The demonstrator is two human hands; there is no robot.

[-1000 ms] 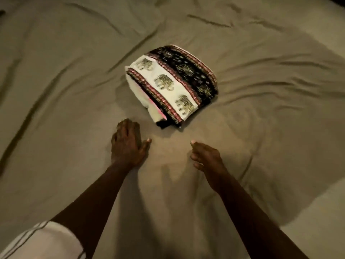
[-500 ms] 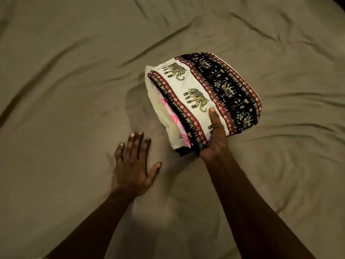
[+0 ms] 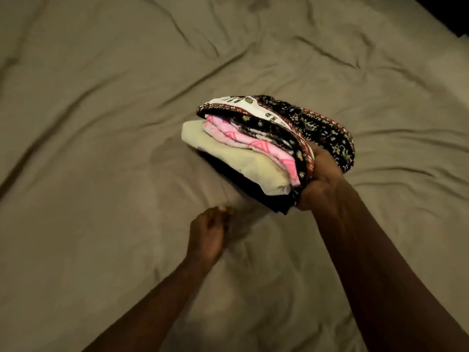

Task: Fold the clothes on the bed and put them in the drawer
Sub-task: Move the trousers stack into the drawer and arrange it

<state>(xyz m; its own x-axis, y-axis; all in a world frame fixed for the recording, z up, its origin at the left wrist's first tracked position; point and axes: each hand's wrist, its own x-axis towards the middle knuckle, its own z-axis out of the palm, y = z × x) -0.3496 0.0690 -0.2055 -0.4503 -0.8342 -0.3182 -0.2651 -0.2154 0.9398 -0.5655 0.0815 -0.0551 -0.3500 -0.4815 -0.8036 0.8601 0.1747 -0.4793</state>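
A stack of folded clothes hangs tilted above the bed, its open edges turned toward me. On top is a black and white elephant-print cloth, under it a pink piece, a cream piece and a dark piece at the bottom. My right hand grips the stack at its near right corner, fingers under it. My left hand is low over the sheet to the left of the stack, blurred, fingers loosely bent, holding nothing.
The bed is covered by a wrinkled olive-beige sheet that fills nearly the whole view. A dark strip shows past the bed's far right corner. No drawer is in view.
My right hand has closed on the stack's corner and lifted it off the sheet, tipping it up. My left hand has come off the flat sheet and curled.
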